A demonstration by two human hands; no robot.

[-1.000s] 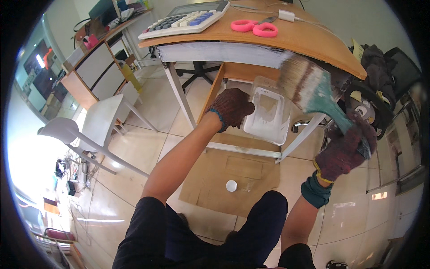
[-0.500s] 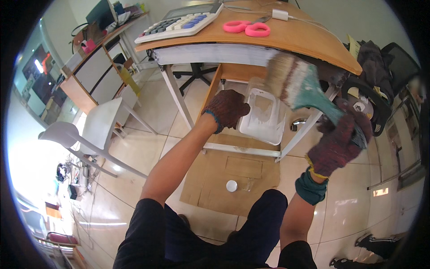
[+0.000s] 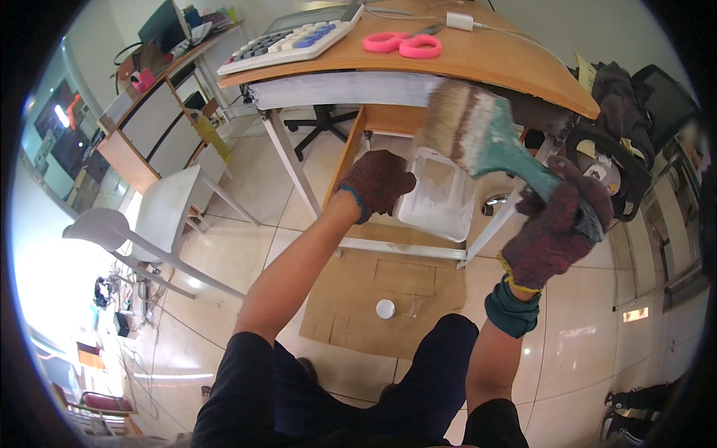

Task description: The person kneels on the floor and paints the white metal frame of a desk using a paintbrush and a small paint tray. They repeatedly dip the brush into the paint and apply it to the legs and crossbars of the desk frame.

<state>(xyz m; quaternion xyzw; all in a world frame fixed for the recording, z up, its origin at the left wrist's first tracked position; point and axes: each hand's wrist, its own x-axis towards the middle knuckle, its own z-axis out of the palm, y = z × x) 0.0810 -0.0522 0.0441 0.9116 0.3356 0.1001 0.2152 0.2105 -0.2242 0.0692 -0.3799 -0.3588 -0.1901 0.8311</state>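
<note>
My right hand [image 3: 560,216], in a dark red knit glove, is closed round the handle of a wide paintbrush [image 3: 497,142] with a teal body. Its pale bristles point left, just below the desk's front edge, and white paint smears the ferrule. The front rail [image 3: 343,91] under the desktop carries streaky white paint on the left and stays dark toward the right. My left hand [image 3: 376,185], gloved too, grips the side of a white plastic tub [image 3: 437,221] with paint inside. The brush partly hides the tub's far end.
On the wooden desk [image 3: 515,56] lie a large calculator [image 3: 295,41], pink scissors [image 3: 403,45] and a white charger [image 3: 459,21]. Cardboard [image 3: 351,321] with a small white lid [image 3: 385,309] covers the floor below. A pale chair [image 3: 168,209] stands left. Someone's shoes [image 3: 627,418] show at lower right.
My right hand has moved the brush slightly left along the rail. The left hand and tub stay nearly still. The person's feet at lower right have shifted.
</note>
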